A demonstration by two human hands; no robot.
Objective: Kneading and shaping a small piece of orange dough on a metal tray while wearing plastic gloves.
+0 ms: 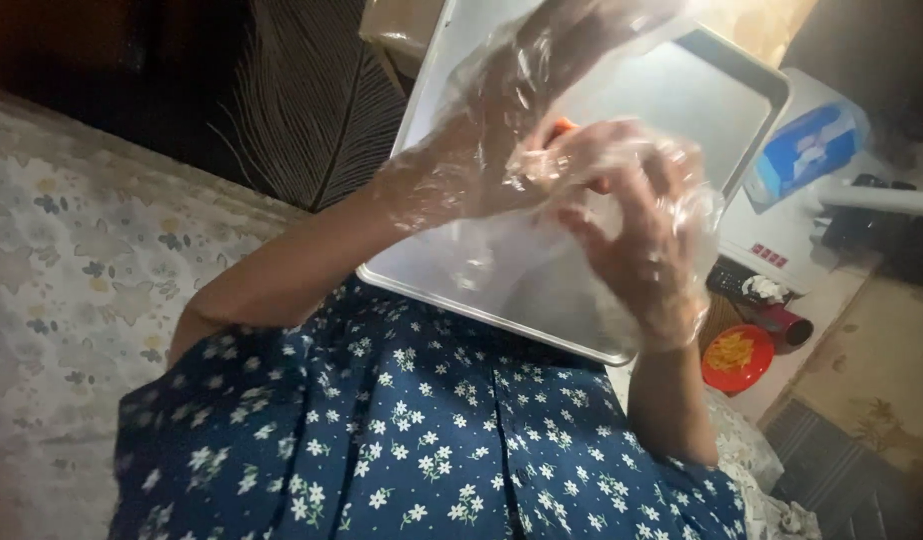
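Both plastic-gloved hands, left hand [452, 180] and right hand [637, 215], meet above a metal tray [682, 90]

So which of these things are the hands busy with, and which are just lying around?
In use:
left hand in a clear plastic glove
right hand, gloved too
small orange piece pinched between them
metal baking tray underneath

Lying about:
red bowl
blue-and-white packet
white appliance

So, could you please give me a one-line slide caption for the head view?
Left hand and right hand in clear plastic gloves meet over a metal tray on a floral-dressed lap.
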